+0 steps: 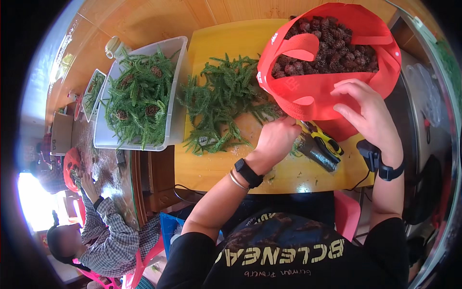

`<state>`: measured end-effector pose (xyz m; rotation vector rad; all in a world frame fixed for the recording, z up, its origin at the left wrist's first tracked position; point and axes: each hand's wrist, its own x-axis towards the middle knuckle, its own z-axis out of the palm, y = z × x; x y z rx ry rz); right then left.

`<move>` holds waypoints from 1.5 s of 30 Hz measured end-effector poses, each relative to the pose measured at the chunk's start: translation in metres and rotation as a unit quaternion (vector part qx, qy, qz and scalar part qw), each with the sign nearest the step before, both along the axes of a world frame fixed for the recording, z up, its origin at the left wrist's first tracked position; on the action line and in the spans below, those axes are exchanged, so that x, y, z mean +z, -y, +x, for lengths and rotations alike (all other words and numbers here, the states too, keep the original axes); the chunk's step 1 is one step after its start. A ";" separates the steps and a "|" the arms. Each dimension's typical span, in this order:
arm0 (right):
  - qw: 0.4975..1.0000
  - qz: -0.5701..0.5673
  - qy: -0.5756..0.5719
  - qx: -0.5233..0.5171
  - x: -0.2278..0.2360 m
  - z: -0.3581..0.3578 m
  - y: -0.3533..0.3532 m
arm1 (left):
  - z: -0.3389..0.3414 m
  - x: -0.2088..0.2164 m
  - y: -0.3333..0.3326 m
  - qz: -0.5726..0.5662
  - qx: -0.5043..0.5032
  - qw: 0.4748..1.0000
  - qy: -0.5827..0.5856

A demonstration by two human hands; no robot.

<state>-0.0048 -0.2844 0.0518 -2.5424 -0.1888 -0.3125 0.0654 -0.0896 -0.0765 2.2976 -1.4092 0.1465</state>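
My left hand is closed in a pinch over the yellow table, beside the near side of a red bag. What its fingers hold is too small to make out. A green artificial pine sprig lies right by those fingertips. To the right, my right hand hovers at the bag's front with thumb and fingers curved apart and nothing between them. Brown pine cones fill the bag. Just right of my left hand lie a yellow-and-black handled tool and a dark bundle of thin strands.
Loose green pine sprigs cover the table's middle. At left stands a translucent bin of sprigs, some bearing cones, with a lidded jar behind. Another person in a checked shirt works at a table at far left.
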 end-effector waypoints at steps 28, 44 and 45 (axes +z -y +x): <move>0.972 0.132 -0.192 0.022 -0.032 -0.038 -0.018 | 0.035 0.014 0.000 0.031 0.060 0.995 0.080; 0.986 0.141 -0.061 0.058 -0.025 -0.042 -0.037 | 0.002 0.058 -0.060 -0.279 -0.011 0.707 -0.650; 0.993 0.100 -0.014 0.069 -0.025 -0.040 -0.040 | -0.002 0.057 -0.063 -0.281 -0.009 0.707 -0.649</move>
